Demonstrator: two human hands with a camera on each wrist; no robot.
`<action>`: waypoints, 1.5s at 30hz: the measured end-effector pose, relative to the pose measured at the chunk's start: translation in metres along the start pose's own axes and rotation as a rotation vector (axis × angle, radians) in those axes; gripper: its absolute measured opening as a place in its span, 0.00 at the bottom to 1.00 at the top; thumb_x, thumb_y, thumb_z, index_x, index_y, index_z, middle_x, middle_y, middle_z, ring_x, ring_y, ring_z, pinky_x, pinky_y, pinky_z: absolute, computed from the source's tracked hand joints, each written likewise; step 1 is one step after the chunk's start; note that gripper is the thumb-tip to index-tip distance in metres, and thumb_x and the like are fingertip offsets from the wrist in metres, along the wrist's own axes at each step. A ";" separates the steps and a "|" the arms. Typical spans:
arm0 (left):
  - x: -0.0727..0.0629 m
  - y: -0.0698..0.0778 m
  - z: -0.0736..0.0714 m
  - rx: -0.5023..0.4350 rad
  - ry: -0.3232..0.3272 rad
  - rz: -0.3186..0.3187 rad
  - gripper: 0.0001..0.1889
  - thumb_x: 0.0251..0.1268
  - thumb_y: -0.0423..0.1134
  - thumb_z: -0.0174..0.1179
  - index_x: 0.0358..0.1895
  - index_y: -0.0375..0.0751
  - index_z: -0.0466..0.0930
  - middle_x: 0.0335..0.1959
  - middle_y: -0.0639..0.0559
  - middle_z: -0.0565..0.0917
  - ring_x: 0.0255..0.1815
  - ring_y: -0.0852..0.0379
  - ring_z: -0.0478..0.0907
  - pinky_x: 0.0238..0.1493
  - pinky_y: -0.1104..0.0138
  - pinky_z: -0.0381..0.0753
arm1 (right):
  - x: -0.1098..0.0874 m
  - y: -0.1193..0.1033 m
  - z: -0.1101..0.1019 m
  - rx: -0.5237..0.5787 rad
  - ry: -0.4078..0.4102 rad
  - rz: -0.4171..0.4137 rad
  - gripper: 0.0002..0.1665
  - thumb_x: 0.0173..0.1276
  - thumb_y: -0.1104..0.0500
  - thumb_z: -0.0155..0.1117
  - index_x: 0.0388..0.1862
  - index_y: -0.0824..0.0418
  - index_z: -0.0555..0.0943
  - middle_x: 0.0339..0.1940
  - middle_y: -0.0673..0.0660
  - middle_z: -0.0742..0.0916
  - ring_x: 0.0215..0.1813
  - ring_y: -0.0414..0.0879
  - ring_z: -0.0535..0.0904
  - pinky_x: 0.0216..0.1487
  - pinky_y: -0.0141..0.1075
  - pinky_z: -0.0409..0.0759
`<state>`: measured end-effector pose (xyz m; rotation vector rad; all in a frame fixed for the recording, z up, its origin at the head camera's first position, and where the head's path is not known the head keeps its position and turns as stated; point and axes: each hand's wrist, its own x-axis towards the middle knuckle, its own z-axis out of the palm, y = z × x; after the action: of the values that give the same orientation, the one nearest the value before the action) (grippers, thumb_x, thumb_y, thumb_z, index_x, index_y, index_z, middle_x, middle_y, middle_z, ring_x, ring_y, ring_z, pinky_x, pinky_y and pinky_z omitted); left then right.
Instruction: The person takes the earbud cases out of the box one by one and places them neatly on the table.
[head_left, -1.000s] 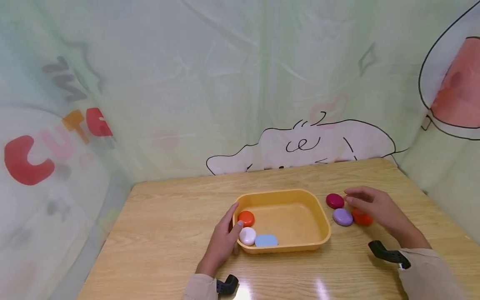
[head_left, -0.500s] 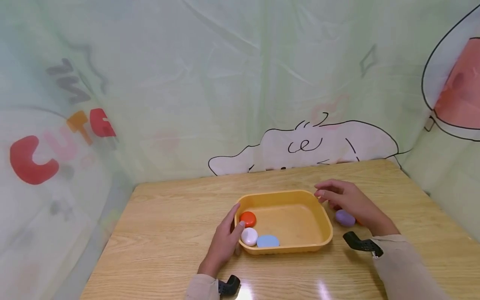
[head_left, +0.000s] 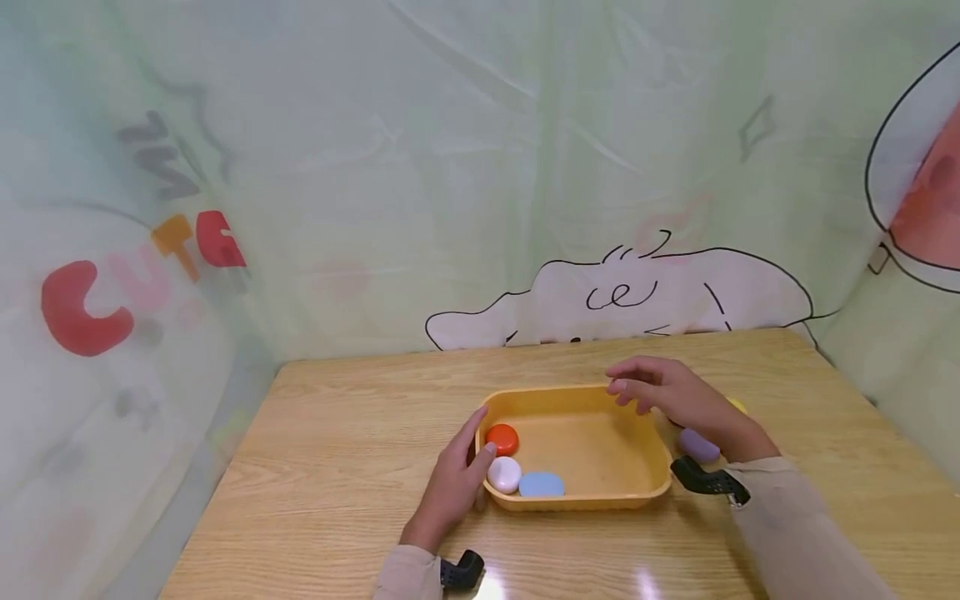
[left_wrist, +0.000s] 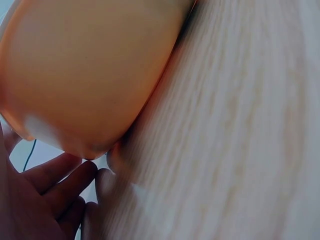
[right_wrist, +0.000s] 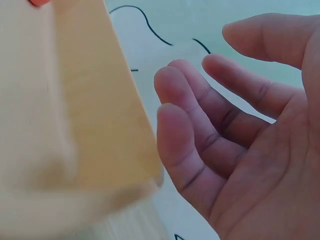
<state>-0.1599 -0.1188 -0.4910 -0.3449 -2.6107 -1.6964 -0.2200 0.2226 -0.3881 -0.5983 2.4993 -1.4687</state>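
My left hand (head_left: 452, 479) holds the left end of a yellow rectangular tray (head_left: 573, 502), thumb over the rim and fingers against the outer wall. Inside the tray, at its left, lie a red round disc (head_left: 502, 439), a white round disc (head_left: 505, 475) and a light blue oval piece (head_left: 542, 485). My right hand (head_left: 667, 396) hovers at the tray's far right corner, fingers apart and loosely bent. In the right wrist view that hand (right_wrist: 240, 135) shows nothing in its grasp, beside the tray wall (right_wrist: 107, 110).
Under the right wrist, a purple piece (head_left: 699, 446) lies on the wooden table (head_left: 330, 467), partly hidden. A bit of something yellow (head_left: 737, 405) shows behind the forearm. A printed cloth (head_left: 390, 208) hangs at the table's back edge.
My right hand has moved left from the loose pieces to the tray's far right corner. Its arm now hides most of those pieces. The left hand stays on the tray; the head view has shifted slightly.
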 end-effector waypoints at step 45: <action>-0.002 0.003 -0.001 -0.005 -0.018 0.002 0.29 0.79 0.50 0.50 0.79 0.65 0.56 0.77 0.61 0.60 0.78 0.56 0.55 0.75 0.54 0.57 | 0.068 -0.025 0.074 -0.048 -0.259 0.018 0.20 0.75 0.54 0.61 0.59 0.65 0.80 0.49 0.61 0.85 0.46 0.52 0.82 0.45 0.46 0.85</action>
<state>-0.1576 -0.1191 -0.4876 -0.3649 -2.6178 -1.7078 -0.2490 0.1239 -0.3999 -0.7221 2.3381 -1.2400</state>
